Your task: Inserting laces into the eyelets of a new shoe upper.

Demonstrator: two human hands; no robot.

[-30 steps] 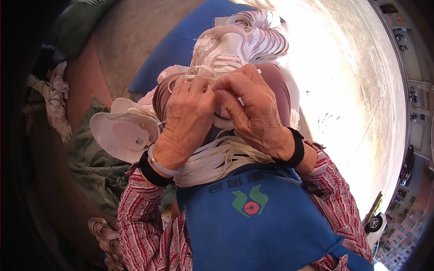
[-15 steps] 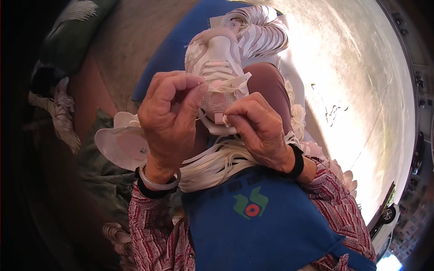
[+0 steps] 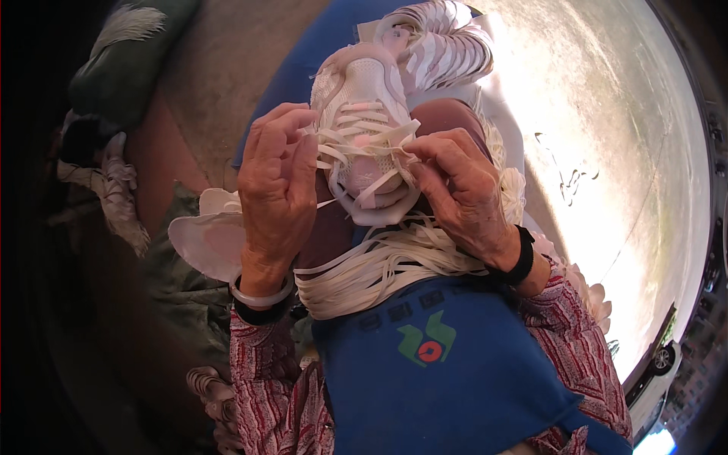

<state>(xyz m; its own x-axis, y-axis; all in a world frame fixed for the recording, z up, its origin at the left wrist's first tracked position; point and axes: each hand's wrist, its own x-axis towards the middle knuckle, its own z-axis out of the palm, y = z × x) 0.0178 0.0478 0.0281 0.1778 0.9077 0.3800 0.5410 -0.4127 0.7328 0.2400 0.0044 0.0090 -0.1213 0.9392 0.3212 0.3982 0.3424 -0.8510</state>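
A pale white-and-pink sneaker upper (image 3: 366, 85) lies on my lap, its toe pointing away and its heel opening toward me. White shoelace (image 3: 362, 115) crosses its front in rows, with loose lengths near the collar. At the upper's left edge, my left hand (image 3: 274, 186) pinches the lace between thumb and fingers; the fingertips are partly hidden. My right hand (image 3: 464, 182) is closed on the lace at the right edge, thumb against forefinger. A thick bundle of loose white laces (image 3: 364, 277) lies across my lap below the upper, over a blue apron (image 3: 447, 394).
Beyond the upper stands a curved stack of similar pale shoe parts (image 3: 447, 57). Pale rounded pieces (image 3: 205, 235) lie by my left wrist. More laces (image 3: 129, 30) rest on a dark green bundle at far left. Dark cord (image 3: 569, 182) lies on the sunlit floor at right.
My left hand has moved slightly down and left, to the upper's left edge. My right hand has shifted up and right, from the heel opening to the lace at the right edge.
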